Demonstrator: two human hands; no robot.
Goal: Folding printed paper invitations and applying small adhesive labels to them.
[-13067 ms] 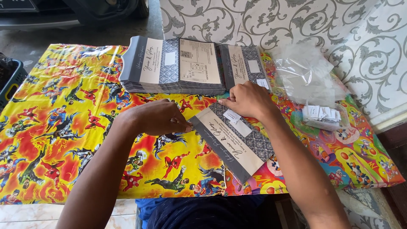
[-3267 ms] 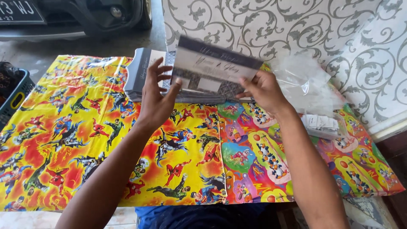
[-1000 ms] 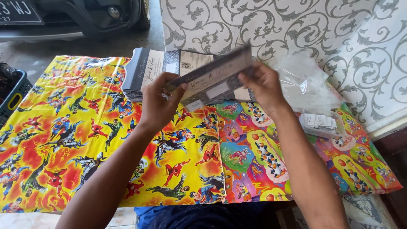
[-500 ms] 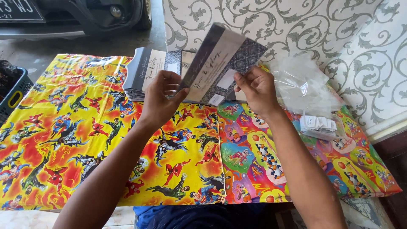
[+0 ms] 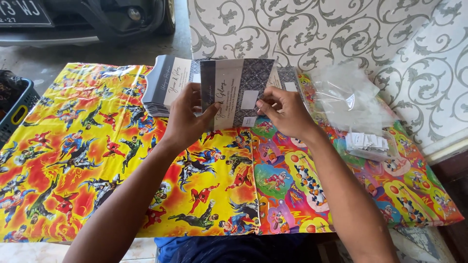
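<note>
Grey card (image 5: 237,92) held upright above the patterned tablecloth (image 5: 97,160)
Left hand (image 5: 187,119) grips its left edge; right hand (image 5: 287,112) pinches its right edge

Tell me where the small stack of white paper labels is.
In the head view, the small stack of white paper labels lies at the table's right side, just below the clear plastic bags, right of the right hand.

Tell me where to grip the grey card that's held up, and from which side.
Pinch the grey card at its two side edges, one hand from each side, as the left hand and right hand do now. It is thin, flat and upright, so its edges are free; thumbs in front, fingers behind.
</note>
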